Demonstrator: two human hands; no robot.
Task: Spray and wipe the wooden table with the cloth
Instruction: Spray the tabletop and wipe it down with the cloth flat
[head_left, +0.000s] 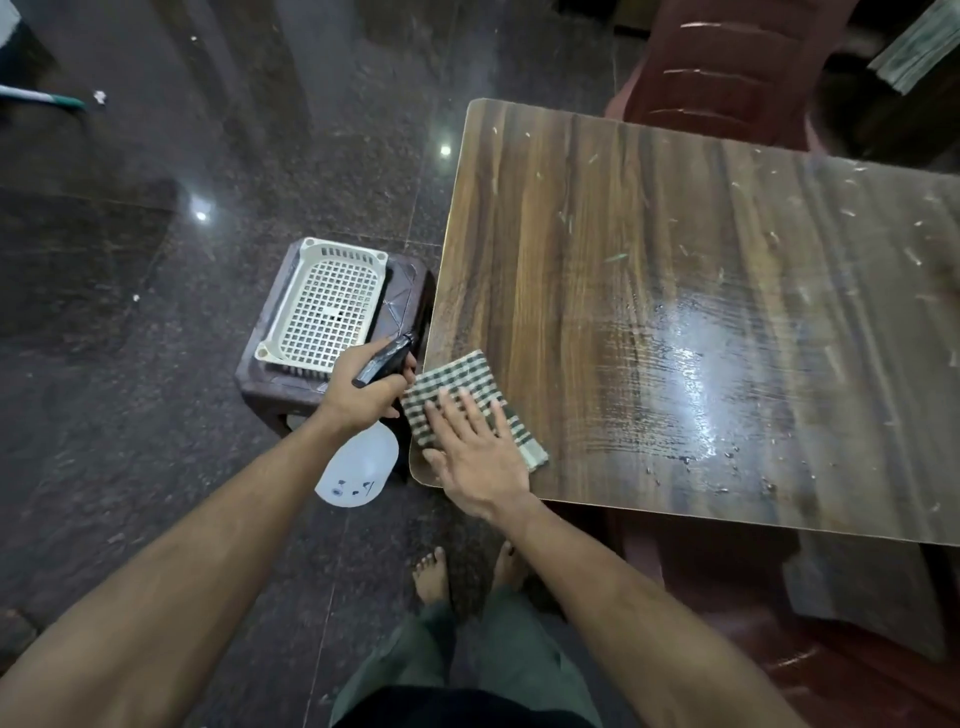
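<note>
On the near left corner of the wooden desk (675, 249) lies the checked cloth (462, 387), the right hand (475, 460) pressed flat on it, fingers spread. Just beside, the left hand (363, 387) grips the spray bottle (358, 467).

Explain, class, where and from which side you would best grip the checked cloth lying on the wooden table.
Probably best: pinch the far, table-centre edge of the green-and-white checked cloth, coming from above. It lies flat on the near-left corner of the brown wooden table, and the right hand presses flat on its near part, so only that far edge is free. The left hand holds the white spray bottle.
</note>
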